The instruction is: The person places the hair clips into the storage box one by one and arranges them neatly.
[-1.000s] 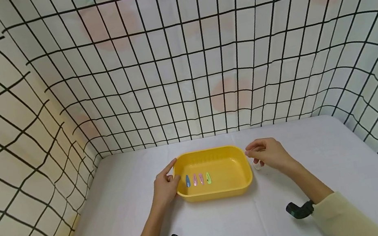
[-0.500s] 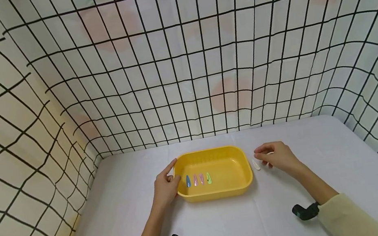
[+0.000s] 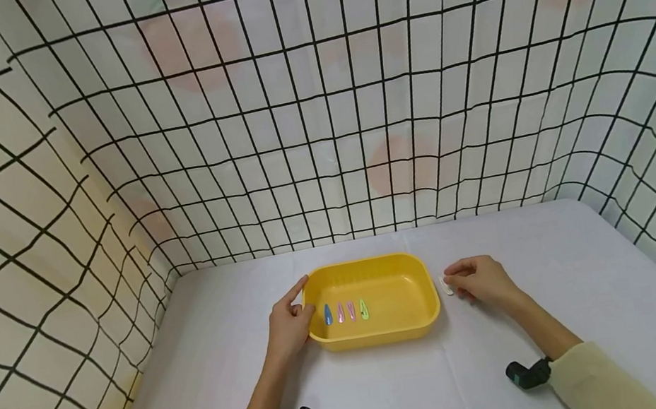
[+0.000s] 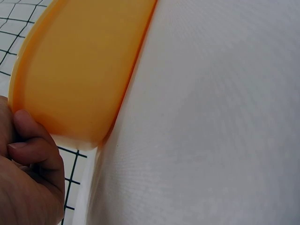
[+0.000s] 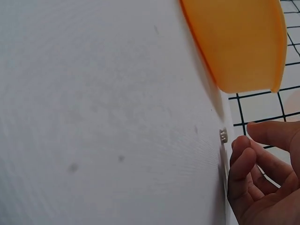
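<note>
A yellow plastic tray (image 3: 381, 296) sits on the white-covered table. My left hand (image 3: 285, 324) grips its left end, the thumb inside the rim and the index finger laid along the far corner. Inside, at the left, snap hair clips stand in a row: a blue clip (image 3: 328, 314), two pink clips (image 3: 340, 313) and a green clip (image 3: 364, 309). A white hair clip (image 3: 447, 285) lies on the cloth just right of the tray. My right hand (image 3: 483, 278) hovers beside that clip; in the right wrist view its thumb and half-bent fingers (image 5: 243, 161) are apart from it.
Black wire grid (image 3: 334, 160) backed by white cloth walls in the table's back and sides. White cloth (image 3: 397, 394) covers the table in front of the tray. Dark wrist-worn devices (image 3: 529, 373) stick out from both cuffs.
My right hand has drawn back from the tray's right rim, then come down and slightly nearer the white hair clip. The left hand and the tray have stayed put.
</note>
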The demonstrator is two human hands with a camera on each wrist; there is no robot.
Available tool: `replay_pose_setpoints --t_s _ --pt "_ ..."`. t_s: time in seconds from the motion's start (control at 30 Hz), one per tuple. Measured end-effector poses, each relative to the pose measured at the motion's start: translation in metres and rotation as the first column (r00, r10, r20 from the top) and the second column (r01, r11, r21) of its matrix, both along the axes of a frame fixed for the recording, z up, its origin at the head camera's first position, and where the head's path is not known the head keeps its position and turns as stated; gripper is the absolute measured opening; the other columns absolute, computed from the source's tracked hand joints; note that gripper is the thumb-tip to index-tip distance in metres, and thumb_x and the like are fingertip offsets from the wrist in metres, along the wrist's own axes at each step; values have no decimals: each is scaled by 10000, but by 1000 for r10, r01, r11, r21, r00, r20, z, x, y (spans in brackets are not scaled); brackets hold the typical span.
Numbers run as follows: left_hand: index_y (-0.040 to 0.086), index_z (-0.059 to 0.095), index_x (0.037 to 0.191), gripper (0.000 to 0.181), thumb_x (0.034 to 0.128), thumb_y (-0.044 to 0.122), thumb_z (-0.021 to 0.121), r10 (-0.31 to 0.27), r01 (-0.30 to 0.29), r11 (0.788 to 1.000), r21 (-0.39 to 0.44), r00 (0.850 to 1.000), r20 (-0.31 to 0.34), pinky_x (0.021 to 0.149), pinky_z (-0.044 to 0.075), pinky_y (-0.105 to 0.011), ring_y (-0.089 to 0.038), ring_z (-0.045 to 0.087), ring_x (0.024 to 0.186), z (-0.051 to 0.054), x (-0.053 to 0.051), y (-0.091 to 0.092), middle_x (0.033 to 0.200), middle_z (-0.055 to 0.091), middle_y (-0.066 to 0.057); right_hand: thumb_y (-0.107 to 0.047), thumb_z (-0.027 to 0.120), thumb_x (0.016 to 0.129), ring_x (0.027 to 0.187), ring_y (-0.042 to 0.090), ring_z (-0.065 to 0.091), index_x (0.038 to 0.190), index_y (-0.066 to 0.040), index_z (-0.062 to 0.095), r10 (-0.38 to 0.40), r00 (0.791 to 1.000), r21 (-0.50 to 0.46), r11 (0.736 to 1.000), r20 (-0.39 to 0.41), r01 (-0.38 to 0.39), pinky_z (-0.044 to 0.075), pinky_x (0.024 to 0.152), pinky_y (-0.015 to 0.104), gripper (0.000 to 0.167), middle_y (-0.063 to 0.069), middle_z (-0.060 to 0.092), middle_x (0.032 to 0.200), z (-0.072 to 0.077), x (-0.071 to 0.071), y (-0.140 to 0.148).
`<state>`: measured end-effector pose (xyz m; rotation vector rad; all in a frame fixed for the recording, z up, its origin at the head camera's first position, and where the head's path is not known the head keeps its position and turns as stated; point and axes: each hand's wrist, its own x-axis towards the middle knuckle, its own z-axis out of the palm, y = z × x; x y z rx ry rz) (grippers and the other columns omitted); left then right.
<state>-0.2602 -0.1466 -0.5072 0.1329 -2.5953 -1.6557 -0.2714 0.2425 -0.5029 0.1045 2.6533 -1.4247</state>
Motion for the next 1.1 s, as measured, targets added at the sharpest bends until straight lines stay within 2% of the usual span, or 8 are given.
replay_pose_setpoints --t_s 0.23,0.43,0.77,1.1 --pt "329 580 1471 607 909 105 624 -4 4 1000 -6 1000 6 412 382 -201 -132 378 411 1 1 0 540 402 24 -241 693 968 675 161 619 1145 -13 728 8 1000 24 1000 -17 -7 551 579 264 291 56 714 838 -7 0 0" --pt "326 585 1467 606 907 100 623 -6 6 1000 -1 1000 -4 409 372 -201 -132 372 410 1 1 0 537 400 23 -254 716 954 671 151 610 1141 -6 730 26 999 55 998 -44 -24 545 571 262 311 62 721 858 -8 2 -1" --pt "326 583 1469 613 901 100 618 -7 7 1000 2 1000 -1 406 369 -201 -131 368 407 1 1 -1 532 397 23 -275 792 890 703 148 631 1133 -15 742 5 998 109 994 -62 2 561 588 271 360 68 747 933 -10 3 -6" --pt "331 586 1465 608 904 98 618 -5 5 1000 10 1000 1 405 363 -199 -134 365 411 -1 0 -1 535 395 21 -275 826 853 680 148 617 1073 -18 748 3 998 134 991 -64 6 538 592 253 347 41 728 856 -12 4 -7"
